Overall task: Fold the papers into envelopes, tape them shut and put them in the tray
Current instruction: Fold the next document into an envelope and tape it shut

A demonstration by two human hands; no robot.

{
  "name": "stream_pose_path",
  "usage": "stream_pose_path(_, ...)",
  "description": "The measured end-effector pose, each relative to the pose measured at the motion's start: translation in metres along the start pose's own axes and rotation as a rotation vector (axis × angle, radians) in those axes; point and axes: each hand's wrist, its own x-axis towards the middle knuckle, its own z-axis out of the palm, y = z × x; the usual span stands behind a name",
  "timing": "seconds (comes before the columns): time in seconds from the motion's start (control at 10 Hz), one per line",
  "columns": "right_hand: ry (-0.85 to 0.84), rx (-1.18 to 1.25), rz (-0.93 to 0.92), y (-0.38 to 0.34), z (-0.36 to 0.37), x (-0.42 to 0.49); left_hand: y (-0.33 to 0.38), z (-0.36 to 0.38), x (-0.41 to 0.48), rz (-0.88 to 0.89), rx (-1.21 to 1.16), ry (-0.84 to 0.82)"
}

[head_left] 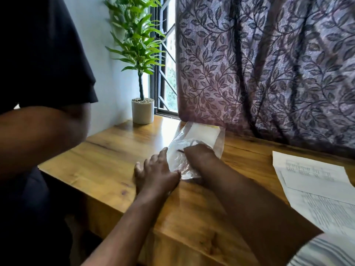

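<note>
Hardly anything of the job looks done. The printed papers [315, 191] lie flat and unfolded on the wooden table [119, 150], well off to the outer side of the right hand [199, 153]. I can see no finished envelope, no tape and no tray from here.

What is going on looks like preparation. The right hand is pushed into the mouth of a clear plastic bag [213, 144], and its fingers are hidden by crumpled film, so I cannot tell whether they are clenched, loose or holding something. The left hand [155, 169] lies just beside it on the table with fingers spread and fairly straight. Its forefinger and thumb touch the near edge of the bag, steadying it rather than grasping it, as far as I can judge. Beyond the right hand's fingers, a flat white stack [203, 132] sits deep in the bag. It may be paper or blank envelopes, I cannot say which.

So folding, taping and putting away are all left to do.

As for writing, the loose papers carry rows of fine print and what looks like a ruled table, but it is too blurred to read. The bag shows no label or brand that I can make out.

A second person's arm [44, 135] hangs over the table beyond the left hand.
</note>
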Motion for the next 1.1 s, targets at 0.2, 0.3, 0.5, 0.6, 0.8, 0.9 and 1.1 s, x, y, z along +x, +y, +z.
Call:
stream_pose_path(0.2, 0.115, 0.007, -0.057, -0.02, -0.004, -0.004, 0.003, -0.009, -0.002, -0.012, 0.048, -0.047)
stream_pose_path(0.3, 0.19, 0.069, -0.068, -0.021, -0.002, -0.012, 0.0, -0.01, 0.006, -0.013, 0.047, -0.066)
stream_pose_path(0.5, 0.266, -0.105, -0.138, -0.025, 0.001, -0.009, 0.006, -0.002, 0.001, -0.027, 0.025, -0.093)
stream_pose_path(0.6, 0.306, -0.322, -0.187, -0.025, 0.005, -0.015, 0.005, -0.001, 0.003, -0.031, 0.041, -0.095)
stream_pose_path(0.8, 0.325, -0.293, -0.241, -0.029, 0.008, -0.039, 0.011, -0.001, 0.002, -0.033, 0.013, -0.137)
stream_pose_path(0.9, 0.344, -0.24, -0.321, -0.03, -0.005, -0.066, 0.007, -0.001, 0.001, -0.041, -0.009, -0.13)
stream_pose_path(1.1, 0.503, -0.113, -0.374, -0.009, -0.038, -0.111, 0.002, 0.003, 0.005, -0.027, 0.045, -0.107)
